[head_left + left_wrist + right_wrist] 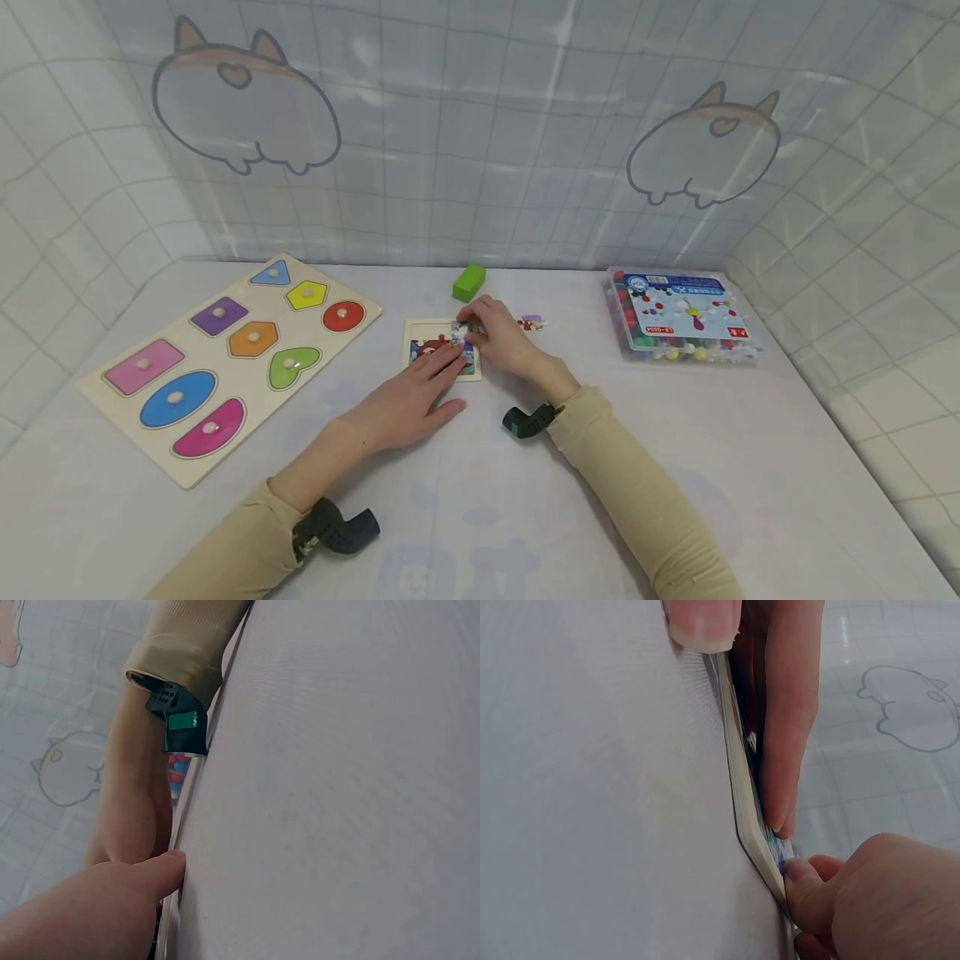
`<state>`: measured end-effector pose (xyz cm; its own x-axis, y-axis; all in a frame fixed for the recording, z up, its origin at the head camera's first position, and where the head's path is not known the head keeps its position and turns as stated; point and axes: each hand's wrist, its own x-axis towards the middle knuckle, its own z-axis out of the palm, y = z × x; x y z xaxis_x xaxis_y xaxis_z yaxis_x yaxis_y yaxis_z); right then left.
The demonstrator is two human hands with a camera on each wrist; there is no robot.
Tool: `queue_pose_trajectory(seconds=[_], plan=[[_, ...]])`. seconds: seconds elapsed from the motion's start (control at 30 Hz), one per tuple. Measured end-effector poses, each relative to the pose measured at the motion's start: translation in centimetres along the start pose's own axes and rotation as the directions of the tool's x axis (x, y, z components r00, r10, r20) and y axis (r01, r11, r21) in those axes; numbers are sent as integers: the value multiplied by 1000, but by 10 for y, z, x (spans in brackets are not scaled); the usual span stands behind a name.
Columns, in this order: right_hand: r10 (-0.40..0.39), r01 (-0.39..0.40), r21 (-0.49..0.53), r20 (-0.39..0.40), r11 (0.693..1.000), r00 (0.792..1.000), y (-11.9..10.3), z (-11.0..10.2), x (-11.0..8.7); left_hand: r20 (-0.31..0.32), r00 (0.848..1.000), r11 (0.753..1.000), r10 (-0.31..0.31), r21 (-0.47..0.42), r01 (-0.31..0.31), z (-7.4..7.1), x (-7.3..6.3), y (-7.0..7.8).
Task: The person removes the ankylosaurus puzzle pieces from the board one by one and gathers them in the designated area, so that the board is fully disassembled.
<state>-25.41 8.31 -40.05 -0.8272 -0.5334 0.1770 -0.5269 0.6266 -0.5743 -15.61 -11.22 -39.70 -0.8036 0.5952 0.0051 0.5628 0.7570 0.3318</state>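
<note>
A small picture puzzle in a pale wooden tray (420, 322) lies on the table before me, showing a brown figure on blue. My left hand (401, 407) reaches over it with straight fingers, their tips resting on the picture, the thumb out to the side. At the tray's upper right corner my right hand (508, 340) pinches a purple-and-white puzzle piece (458, 330) between thumb and fingers. From the right wrist view, the left fingertips press close beside that thumb, right at the tray's edge (742, 802). The hands cover part of the picture.
Just behind the right hand lies loose puzzle material (533, 322). A green block (468, 283) stands beyond the tray. On the left is a knobbed shape board (255, 392); at the back right, a clear plastic box (682, 317) of colourful parts. A tiled-pattern curtain (480, 167) backs the table.
</note>
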Motion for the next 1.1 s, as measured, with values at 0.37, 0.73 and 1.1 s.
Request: queue_pose_trajectory(seconds=[0.37,0.73,1.1], plan=[[5,-5,-1,6,1000,1000,1,-1,-2,1,1000,1000,2,0,-2,0,1,0],[11,-11,-13,10,1000,1000,0,-2,-1,8,1000,1000,-3,2,3,0,1,0],[0,0,-53,5,999,1000,0,-2,-1,5,1000,1000,-4,2,4,1,1,0]])
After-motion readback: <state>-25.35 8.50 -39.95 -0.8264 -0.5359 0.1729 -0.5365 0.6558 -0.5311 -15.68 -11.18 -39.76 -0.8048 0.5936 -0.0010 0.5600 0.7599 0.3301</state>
